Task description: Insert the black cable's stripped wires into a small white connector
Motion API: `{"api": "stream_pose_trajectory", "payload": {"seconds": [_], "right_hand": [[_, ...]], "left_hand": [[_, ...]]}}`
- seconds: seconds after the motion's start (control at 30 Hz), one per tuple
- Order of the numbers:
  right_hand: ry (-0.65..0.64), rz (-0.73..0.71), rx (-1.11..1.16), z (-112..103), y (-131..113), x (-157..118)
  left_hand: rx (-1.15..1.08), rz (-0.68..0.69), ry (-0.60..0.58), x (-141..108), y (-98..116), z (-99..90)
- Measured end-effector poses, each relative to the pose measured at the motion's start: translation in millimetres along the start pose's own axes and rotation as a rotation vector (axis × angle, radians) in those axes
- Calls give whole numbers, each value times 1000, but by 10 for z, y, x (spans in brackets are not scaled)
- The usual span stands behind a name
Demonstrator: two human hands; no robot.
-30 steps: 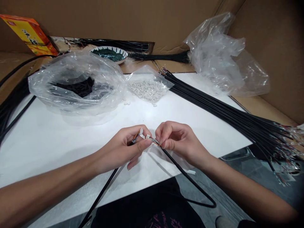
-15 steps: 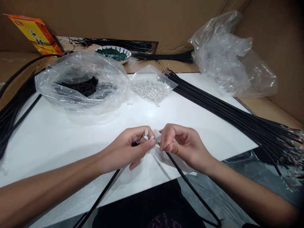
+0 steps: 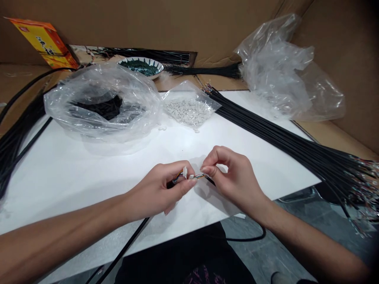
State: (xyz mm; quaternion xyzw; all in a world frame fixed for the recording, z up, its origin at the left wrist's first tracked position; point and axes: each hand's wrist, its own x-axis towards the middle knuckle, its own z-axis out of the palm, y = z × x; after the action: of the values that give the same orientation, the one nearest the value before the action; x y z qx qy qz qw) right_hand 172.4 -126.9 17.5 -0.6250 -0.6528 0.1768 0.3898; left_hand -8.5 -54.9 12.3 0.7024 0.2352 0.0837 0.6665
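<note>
Clock directions are read with 12 at the far side of the white worktop (image 3: 266, 165). The left hand (image 3: 156, 187) is clamped on the white connector (image 3: 191, 177), held between thumb and forefinger; from the middle of this hand the connector lies between 2 and 3 o'clock. A second connector (image 3: 185, 172) sits just beside it at 10 o'clock, long side upright, its wires curving back into the same hand. The coloured wires (image 3: 199, 176) leave the first connector toward 3 o'clock, so their long axis runs roughly 9 to 3, bridging the gap between the hands. The right hand (image 3: 203, 169) has thumb and forefinger tips drawn together at the far end of the wires; whether a strand is pinched there cannot be determined. From the middle of this hand the wires lie at 9 o'clock. The left hand is nearer the connector; the right hand is nearer the black cable (image 3: 210, 180), which departs between 4 and 5 o'clock and passes beneath the right hand. From the wires, the small clear bag (image 3: 186, 90) is at 12 and the cable bundle (image 3: 275, 138) at 2.
</note>
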Motion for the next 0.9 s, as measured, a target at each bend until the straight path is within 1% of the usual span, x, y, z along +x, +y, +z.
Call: {"api": "stream_pose_trajectory", "payload": {"seconds": [0.1,0.2,0.3,0.37,0.43,0.53,0.6,0.7,0.73,0.77,0.8,0.83,0.9], "right_hand": [[91,-205,-384,48,-22,-9],[156,-343,-662,105,-77,-37],[205,-414,-854,133,-128,-62],[220,-441,-890,125,-144,-68],[207,-426,-797,100,-143,-64],[130,-299,-468,54,-125,-57],[104,-253,-314,30,-114,-63],[129,-332,-289,0,-114,-86],[126,-334,-268,-13,-116,-93],[110,-300,-213,-29,-116,-99],[77,-226,-118,-47,-113,-100],[29,-121,12,-66,-105,-98],[-106,129,324,-103,-73,-81]], "left_hand": [[94,7,1,-5,23,9],[164,9,1,-11,68,14],[164,19,-1,-19,89,19],[137,25,-3,-23,82,19],[98,22,-1,-23,61,15],[13,0,-6,-7,18,3],[-76,1,-6,11,-10,-3],[-183,16,11,36,-33,-5],[-194,20,21,41,-35,-5],[-200,20,29,45,-35,-5],[-206,21,38,48,-33,-5],[-214,25,46,50,-31,-5],[-238,30,60,55,-28,-5]]}}
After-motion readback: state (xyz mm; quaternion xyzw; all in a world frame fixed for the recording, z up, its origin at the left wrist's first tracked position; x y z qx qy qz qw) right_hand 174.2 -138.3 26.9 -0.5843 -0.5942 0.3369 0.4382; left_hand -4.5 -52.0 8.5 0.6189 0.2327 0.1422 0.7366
